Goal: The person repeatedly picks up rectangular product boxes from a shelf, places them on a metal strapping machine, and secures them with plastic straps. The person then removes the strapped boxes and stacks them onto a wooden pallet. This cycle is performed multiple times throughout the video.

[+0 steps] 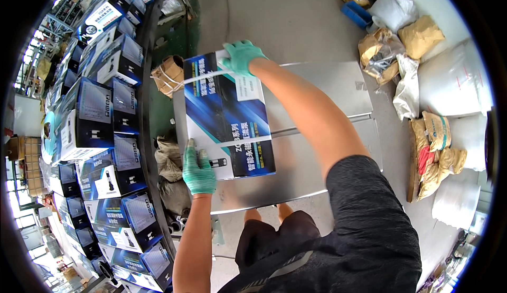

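A blue, white and black printed cardboard box (227, 116) lies on a grey metal tabletop (311, 166), with two white straps (245, 141) across it. My left hand (198, 172), in a green glove, rests at the box's near left corner. Its fingers are stretched out, pointing away from me, and do not wrap around anything. At the far edge of the box, my right hand (241, 58), also gloved in green, has its fingers bent over the rim near the end of the farther strap. The undersides of those fingers are hidden.
Along the left, many similar printed boxes (95, 113) are stacked beside a dark rail (153, 134). Brown paper sacks (437, 134), white wrapped bundles (454, 76) and a blue bin (356, 15) line the right. A brown bundle (169, 75) sits just left of the table.
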`<move>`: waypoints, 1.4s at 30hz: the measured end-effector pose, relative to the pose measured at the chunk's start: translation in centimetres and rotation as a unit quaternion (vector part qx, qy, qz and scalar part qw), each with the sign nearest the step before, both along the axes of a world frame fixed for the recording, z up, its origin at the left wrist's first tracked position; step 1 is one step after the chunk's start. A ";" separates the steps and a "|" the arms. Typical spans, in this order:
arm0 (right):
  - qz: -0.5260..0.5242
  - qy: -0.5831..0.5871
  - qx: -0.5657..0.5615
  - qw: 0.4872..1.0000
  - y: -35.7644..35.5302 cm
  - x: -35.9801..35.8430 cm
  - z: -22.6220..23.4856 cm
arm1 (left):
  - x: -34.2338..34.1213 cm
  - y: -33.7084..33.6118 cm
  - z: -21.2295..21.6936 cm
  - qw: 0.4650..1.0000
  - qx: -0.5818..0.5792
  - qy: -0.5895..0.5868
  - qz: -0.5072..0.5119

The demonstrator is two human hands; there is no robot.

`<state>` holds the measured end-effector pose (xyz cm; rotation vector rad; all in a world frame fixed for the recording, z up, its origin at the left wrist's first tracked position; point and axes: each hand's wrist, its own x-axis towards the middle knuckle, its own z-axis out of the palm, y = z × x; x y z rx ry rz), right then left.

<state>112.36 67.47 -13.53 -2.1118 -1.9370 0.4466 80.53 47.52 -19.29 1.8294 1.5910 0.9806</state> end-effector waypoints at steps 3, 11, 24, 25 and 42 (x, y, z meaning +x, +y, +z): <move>-0.006 0.000 -0.029 1.000 0.1 -0.7 0.6 | -0.2 -0.3 0.6 1.000 -0.011 0.008 0.011; -0.176 0.021 -0.079 0.981 -15.8 9.6 1.6 | 2.3 1.4 3.8 0.990 0.026 0.133 -0.031; -0.558 0.687 0.107 0.453 -56.4 -9.8 -16.2 | 4.0 13.9 -6.4 0.744 -0.507 -0.197 -0.389; -0.571 0.730 0.086 0.365 -57.4 -11.2 -17.2 | 5.6 12.2 -5.6 0.716 -0.557 -0.222 -0.358; -0.563 0.746 -0.022 0.355 -75.7 -2.0 -4.4 | 15.8 -0.5 -4.2 0.696 -0.623 -0.078 -0.349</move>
